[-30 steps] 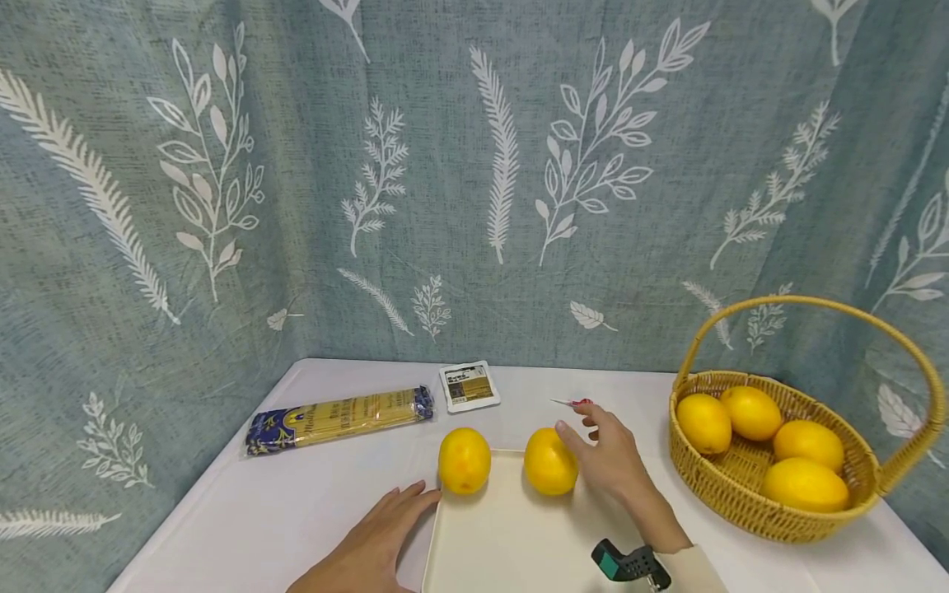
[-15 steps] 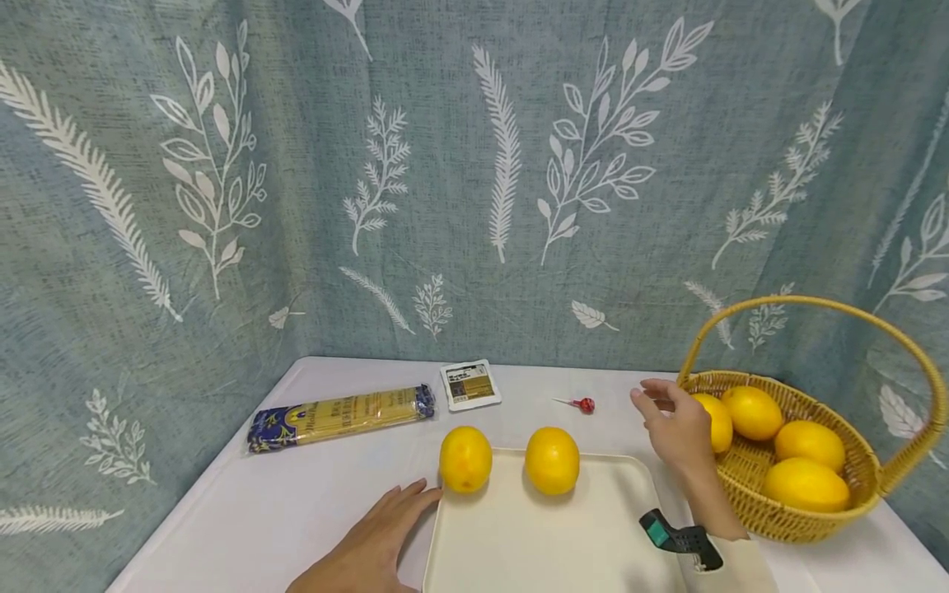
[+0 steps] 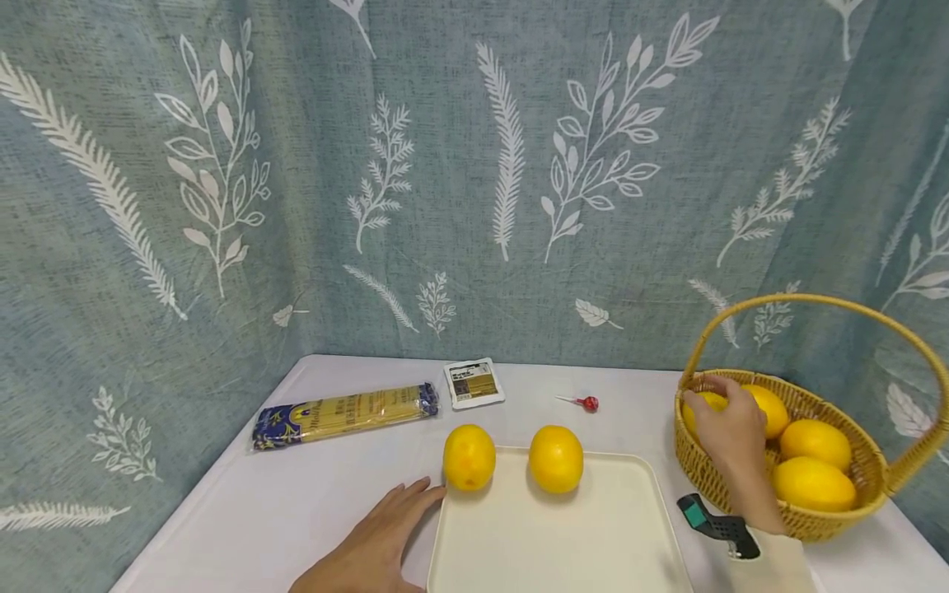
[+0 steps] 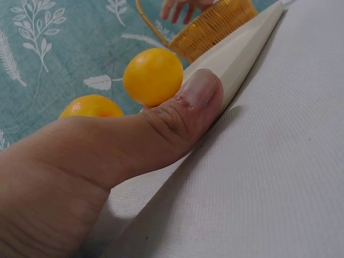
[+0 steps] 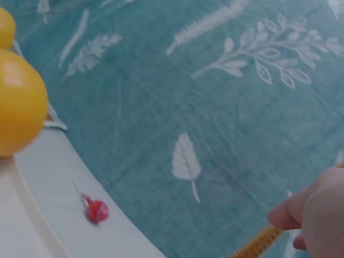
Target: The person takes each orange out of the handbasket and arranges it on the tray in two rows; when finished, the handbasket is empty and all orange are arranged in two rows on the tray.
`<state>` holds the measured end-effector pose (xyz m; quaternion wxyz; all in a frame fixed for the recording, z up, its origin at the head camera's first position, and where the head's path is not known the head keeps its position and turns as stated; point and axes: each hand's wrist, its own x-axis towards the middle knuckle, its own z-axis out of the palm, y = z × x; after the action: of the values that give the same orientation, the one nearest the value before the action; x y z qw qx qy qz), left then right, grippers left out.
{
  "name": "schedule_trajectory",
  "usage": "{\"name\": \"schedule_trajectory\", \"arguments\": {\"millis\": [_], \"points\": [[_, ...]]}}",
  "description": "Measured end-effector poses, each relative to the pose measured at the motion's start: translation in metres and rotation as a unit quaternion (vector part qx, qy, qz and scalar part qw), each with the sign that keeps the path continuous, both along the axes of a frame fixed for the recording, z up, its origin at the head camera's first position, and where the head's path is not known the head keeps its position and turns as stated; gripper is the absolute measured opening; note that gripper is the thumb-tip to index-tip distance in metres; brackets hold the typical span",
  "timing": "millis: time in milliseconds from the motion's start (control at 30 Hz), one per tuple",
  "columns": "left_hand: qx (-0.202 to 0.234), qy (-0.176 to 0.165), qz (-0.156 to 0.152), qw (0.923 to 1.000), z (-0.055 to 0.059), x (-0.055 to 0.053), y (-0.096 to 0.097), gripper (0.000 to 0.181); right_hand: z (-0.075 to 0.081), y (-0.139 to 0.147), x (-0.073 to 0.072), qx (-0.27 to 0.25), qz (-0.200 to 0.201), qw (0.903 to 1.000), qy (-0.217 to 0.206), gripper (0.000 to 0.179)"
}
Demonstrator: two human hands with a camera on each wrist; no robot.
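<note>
My right hand [image 3: 730, 424] is over the left side of the wicker basket [image 3: 730, 494], its thumb and fingers spread about a yellow, lemon-like fruit [image 3: 708, 403]. Whether they touch it cannot be told. In the left wrist view that hand [image 4: 185, 8] shows its fingers hanging apart above the basket rim. My left hand [image 3: 378, 539] lies at the left edge of the cream tray [image 3: 556, 535], fingers extended; its thumb [image 4: 177, 115] is against the tray wall. Two yellow fruits, a left one [image 3: 469, 458] and a right one [image 3: 556, 459], sit along the tray's far edge.
Several more yellow fruits [image 3: 815, 445] lie in the basket, under its tall arched handle [image 3: 823, 298]. Behind the tray are a noodle packet [image 3: 344, 416], a small white-edged packet [image 3: 474, 383] and a red lollipop [image 3: 589, 403]. A patterned curtain [image 3: 460, 181] hangs behind the table.
My right hand has left the right fruit on the tray and moved right, past the lollipop, to the fruit in the basket. The left hand has stayed at the tray edge.
</note>
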<state>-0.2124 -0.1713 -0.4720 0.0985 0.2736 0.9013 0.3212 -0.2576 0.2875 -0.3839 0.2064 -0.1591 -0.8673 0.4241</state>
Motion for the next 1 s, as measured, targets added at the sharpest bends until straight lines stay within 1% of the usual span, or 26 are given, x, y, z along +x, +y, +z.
{"name": "schedule_trajectory", "arguments": {"millis": [100, 200, 300, 367, 433, 533, 600, 667, 833, 1000], "points": [[0.002, 0.001, 0.0, 1.0, -0.001, -0.001, 0.0, 0.116, -0.002, 0.011, -0.001, -0.021, 0.005, 0.9984, -0.052, 0.068], [0.002, -0.001, 0.0, 1.0, -0.001, -0.002, 0.0, 0.117, -0.005, 0.02, -0.002, -0.052, 0.017, 0.9945, -0.089, 0.079], [0.0, -0.009, 0.002, 1.0, 0.0, -0.002, 0.001, 0.116, -0.007, 0.026, -0.003, -0.079, 0.031, 0.9901, -0.112, 0.087], [0.0, -0.008, 0.001, 1.0, 0.0, -0.002, 0.001, 0.117, -0.008, 0.029, -0.004, -0.093, 0.037, 0.9868, -0.127, 0.091], [-0.002, -0.007, 0.002, 1.0, 0.0, -0.002, 0.001, 0.117, -0.009, 0.03, -0.004, -0.11, 0.046, 0.982, -0.147, 0.093], [-0.004, -0.014, 0.005, 0.9999, 0.0, -0.001, 0.001, 0.117, -0.011, 0.033, -0.005, -0.131, 0.061, 0.9743, -0.173, 0.099], [-0.003, -0.026, 0.008, 0.9996, 0.0, -0.001, 0.001, 0.116, -0.012, 0.034, -0.006, -0.139, 0.07, 0.9708, -0.183, 0.1], [-0.002, -0.035, 0.011, 0.9993, 0.0, 0.0, 0.001, 0.115, -0.013, 0.035, -0.007, -0.143, 0.08, 0.9694, -0.183, 0.101], [0.001, -0.031, 0.01, 0.9995, 0.0, 0.0, 0.0, 0.116, -0.014, 0.037, -0.007, -0.15, 0.106, 0.9657, -0.183, 0.1], [-0.001, -0.029, 0.01, 0.9995, 0.0, 0.0, 0.0, 0.118, -0.016, 0.038, -0.005, -0.152, 0.11, 0.9637, -0.191, 0.099]]}}
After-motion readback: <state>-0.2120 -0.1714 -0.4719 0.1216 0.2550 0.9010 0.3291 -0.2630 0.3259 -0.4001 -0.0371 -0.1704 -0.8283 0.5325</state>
